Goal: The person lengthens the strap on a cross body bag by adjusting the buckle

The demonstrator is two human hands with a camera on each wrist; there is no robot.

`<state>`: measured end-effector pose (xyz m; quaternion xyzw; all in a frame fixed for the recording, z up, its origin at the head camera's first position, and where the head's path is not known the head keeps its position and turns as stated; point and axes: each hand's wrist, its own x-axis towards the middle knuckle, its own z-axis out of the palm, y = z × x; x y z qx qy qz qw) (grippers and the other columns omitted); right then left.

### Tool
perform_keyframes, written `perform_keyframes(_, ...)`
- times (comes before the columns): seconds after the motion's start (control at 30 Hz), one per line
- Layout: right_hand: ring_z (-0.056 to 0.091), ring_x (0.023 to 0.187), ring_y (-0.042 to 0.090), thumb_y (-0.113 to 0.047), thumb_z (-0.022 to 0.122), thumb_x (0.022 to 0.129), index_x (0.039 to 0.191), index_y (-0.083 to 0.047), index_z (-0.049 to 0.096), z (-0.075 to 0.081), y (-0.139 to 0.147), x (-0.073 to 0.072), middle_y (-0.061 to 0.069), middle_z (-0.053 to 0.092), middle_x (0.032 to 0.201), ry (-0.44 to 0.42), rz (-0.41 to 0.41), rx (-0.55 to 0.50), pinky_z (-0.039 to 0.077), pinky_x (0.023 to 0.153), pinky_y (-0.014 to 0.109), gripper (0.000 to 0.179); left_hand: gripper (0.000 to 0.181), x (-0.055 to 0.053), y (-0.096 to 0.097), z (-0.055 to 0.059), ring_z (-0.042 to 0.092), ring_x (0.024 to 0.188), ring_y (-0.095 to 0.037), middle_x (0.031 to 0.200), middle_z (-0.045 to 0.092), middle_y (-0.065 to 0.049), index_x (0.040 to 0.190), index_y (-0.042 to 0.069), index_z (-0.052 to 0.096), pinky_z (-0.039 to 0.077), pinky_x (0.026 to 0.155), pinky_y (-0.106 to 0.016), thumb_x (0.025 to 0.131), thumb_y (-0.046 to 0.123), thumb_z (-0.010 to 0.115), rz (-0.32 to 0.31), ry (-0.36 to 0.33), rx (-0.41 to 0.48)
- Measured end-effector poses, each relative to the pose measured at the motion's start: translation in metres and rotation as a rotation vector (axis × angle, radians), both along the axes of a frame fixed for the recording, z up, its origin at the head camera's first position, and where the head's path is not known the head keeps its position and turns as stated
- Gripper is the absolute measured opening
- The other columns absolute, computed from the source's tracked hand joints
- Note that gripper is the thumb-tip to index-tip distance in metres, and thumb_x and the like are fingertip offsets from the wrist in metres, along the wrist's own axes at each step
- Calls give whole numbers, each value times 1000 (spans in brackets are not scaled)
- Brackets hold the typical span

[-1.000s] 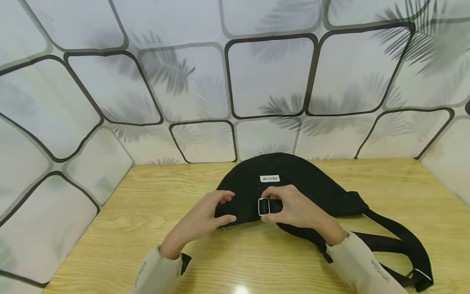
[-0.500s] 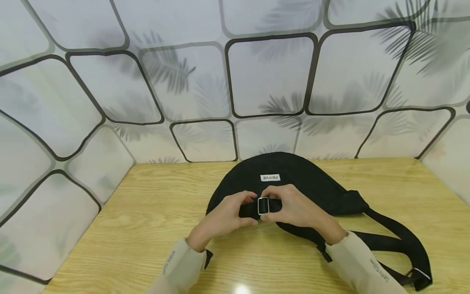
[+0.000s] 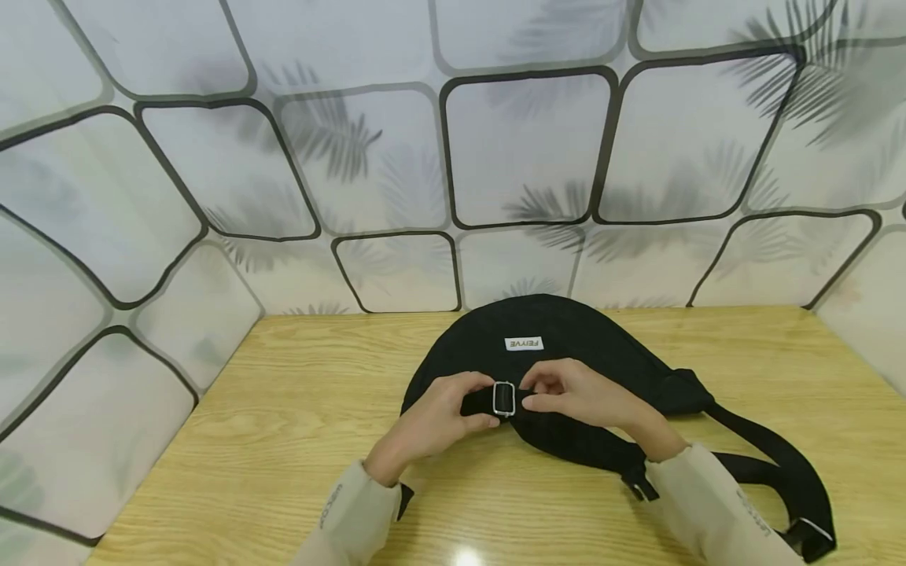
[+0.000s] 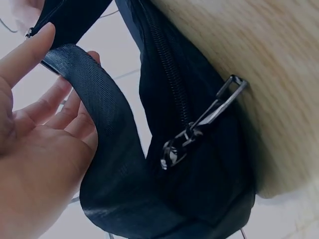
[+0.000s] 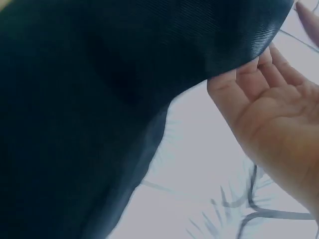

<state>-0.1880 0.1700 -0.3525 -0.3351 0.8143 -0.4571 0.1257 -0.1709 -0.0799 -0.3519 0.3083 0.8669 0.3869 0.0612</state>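
A black sling bag (image 3: 566,334) with a white label lies on the table, its rounded edge towards the wall. Over its near edge, a metal slide buckle (image 3: 504,398) sits on the black webbing strap (image 4: 107,107) between the two hands. My left hand (image 3: 432,417) pinches the strap just left of the buckle, thumb on one face and fingers behind. My right hand (image 3: 594,399) holds the strap on the other side, fingers curled behind its edge in the right wrist view. A metal zip pull (image 4: 214,114) hangs from the bag in the left wrist view.
The wooden table (image 3: 283,409) runs back to a patterned cloth wall (image 3: 524,149). More strap loops (image 3: 800,479) lie at the right, with a second metal buckle (image 3: 810,534) near the front. A black plastic clip (image 3: 639,483) rests beside the right sleeve.
My left hand came in from the left and took hold of the strap beside the buckle. My right hand let the buckle go and shifted right along the strap.
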Motion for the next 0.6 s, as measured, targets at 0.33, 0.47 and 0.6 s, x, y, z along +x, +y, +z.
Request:
perform_keyframes(0.33, 53, 71, 12, 3, 62, 97, 98, 7, 67, -3, -4, 1, 1, 62, 76, -118, -97, -94, 45, 66, 24, 7, 39, 1, -3, -1, 63, 112, -23, 121, 67, -7, 126, 3, 64, 50, 96, -42, 90, 8, 78, -19, -7, 57)
perform_keyframes(0.47, 52, 72, 13, 3, 62, 98, 100, 9, 66, -3, -5, 3, 2, 61, 77, -147, -133, -108, 44, 66, 25, 8, 40, 2, -2, -2, 62, 114, -23, 123, 67, -6, 127, 4, 65, 50, 97, -43, 90, 12, 79, -27, -11, 74)
perform_keyframes(0.6, 51, 73, 14, 3, 62, 98, 100, 10, 65, -5, -6, 7, 2, 60, 78, -179, -166, -137, 44, 67, 26, 9, 41, 3, -1, -3, 62, 117, -23, 125, 66, -7, 128, 3, 64, 49, 99, -43, 92, 15, 78, -45, -18, 93)
